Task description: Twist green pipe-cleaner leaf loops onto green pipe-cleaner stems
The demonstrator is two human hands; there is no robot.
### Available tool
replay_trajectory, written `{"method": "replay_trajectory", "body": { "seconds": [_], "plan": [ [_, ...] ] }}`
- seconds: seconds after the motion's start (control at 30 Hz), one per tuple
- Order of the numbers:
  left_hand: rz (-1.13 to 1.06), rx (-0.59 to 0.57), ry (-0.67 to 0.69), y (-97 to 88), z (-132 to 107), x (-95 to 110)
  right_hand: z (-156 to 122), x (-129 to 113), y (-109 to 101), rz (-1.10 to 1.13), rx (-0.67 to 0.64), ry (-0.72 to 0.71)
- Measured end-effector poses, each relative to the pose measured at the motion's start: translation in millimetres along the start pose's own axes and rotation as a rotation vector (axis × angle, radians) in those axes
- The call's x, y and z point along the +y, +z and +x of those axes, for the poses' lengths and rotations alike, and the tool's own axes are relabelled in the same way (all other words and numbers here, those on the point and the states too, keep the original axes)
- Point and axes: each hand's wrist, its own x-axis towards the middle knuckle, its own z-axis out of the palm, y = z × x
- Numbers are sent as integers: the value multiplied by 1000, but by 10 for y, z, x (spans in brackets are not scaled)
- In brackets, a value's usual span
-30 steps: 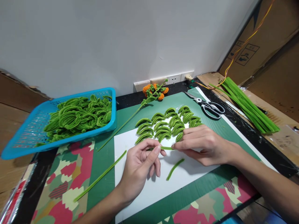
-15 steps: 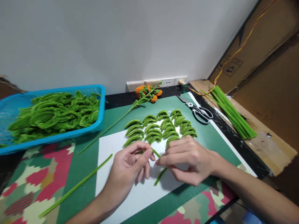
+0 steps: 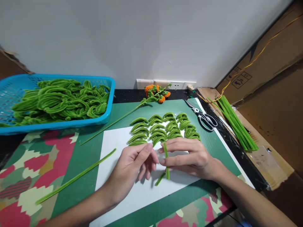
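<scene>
My right hand (image 3: 189,156) pinches a short green pipe-cleaner piece (image 3: 166,159) that stands nearly upright between its fingers, over the white sheet (image 3: 111,148). My left hand (image 3: 132,168) is beside it with curled fingers, fingertips just left of the piece; whether it touches the piece I cannot tell. A second short green piece (image 3: 160,179) lies on the sheet under the hands. Just beyond my fingers are rows of bent green leaf shapes (image 3: 163,127).
A blue basket (image 3: 105,118) of green leaf shapes sits at the left. A long green pipe cleaner (image 3: 75,177) lies on the green mat. Scissors (image 3: 203,119), a bundle of straight green pipe cleaners (image 3: 235,124) and an orange-flowered stem (image 3: 156,93) lie near the wall.
The short piece, held level between both hands a second ago, now stands upright in my right fingers. My left hand has eased off it. The view has shifted.
</scene>
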Motion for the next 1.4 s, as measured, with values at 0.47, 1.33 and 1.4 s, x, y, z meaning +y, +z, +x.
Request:
{"method": "replay_trajectory", "body": {
  "seconds": [0.47, 1.33, 1.4],
  "plan": [
    [227, -81, 101, 6, -62, 10, 41, -51, -34, 21, 82, 9],
    [33, -10, -22, -6, -8, -28, -42, -59, 45, -95, -23, 113],
    [42, 5, -3, -3, -5, -25, -46, -49, 52, -97, -19, 104]
  ]
}}
